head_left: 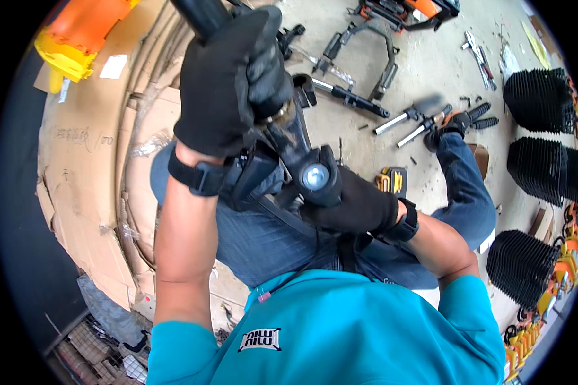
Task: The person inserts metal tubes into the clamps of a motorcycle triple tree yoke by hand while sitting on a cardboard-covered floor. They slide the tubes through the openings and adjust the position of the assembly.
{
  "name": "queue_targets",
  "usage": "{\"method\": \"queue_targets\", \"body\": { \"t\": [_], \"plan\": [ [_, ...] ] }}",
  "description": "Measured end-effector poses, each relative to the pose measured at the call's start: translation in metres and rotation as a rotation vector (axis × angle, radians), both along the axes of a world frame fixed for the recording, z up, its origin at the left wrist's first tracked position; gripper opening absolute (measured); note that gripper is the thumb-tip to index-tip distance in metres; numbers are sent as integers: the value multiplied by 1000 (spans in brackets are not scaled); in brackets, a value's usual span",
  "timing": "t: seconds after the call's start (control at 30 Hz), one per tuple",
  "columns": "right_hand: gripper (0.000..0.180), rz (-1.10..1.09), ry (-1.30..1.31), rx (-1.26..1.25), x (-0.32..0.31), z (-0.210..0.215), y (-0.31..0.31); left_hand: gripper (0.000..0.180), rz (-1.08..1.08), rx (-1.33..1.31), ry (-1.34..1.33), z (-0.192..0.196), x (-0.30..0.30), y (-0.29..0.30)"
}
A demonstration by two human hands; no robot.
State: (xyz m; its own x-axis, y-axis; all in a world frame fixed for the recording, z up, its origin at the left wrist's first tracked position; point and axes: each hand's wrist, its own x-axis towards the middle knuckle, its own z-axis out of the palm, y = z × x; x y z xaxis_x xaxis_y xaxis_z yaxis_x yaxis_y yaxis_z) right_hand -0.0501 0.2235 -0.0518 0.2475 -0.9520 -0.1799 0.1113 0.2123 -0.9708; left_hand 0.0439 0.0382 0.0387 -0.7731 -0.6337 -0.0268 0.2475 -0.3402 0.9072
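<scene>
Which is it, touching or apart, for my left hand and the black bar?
Touching. The head view shows the gloved left hand wrapped around the black bar, with no gap where the bar leaves the grip.

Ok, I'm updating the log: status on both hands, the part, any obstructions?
Left hand gripping black part, held tilted. Right hand at its lower end, grip partly hidden. Silver bolt head in plain view, nothing covering it.

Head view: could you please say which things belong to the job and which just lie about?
Job in hand: black metal part, gripped by left hand, against right hand; silver bolt.
Apparently lying about: cardboard, hand tools, pleated black stacks.
</scene>
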Motion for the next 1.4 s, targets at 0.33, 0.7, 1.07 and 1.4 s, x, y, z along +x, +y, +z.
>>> {"method": "queue_targets", "body": {
  "t": [0.33, 0.7, 1.07, 1.4],
  "plan": [
    [19, -670, 571, -55, -12, -66, -25, 27, 698, -314, -321, -73, -51, -26],
    [33, -887, 927, -272, -21, -60, -14, 18, 384, 33, -25, -65, -14, 4],
    [26, -673, 561, -287, -10, -20, -41, 22, 37, -274, 27, 12, -12, -16],
    [26, -647, 567, -191, -22, -72, -82, 16, -333, -291, 0, -14, -39, -58]
  ]
}}
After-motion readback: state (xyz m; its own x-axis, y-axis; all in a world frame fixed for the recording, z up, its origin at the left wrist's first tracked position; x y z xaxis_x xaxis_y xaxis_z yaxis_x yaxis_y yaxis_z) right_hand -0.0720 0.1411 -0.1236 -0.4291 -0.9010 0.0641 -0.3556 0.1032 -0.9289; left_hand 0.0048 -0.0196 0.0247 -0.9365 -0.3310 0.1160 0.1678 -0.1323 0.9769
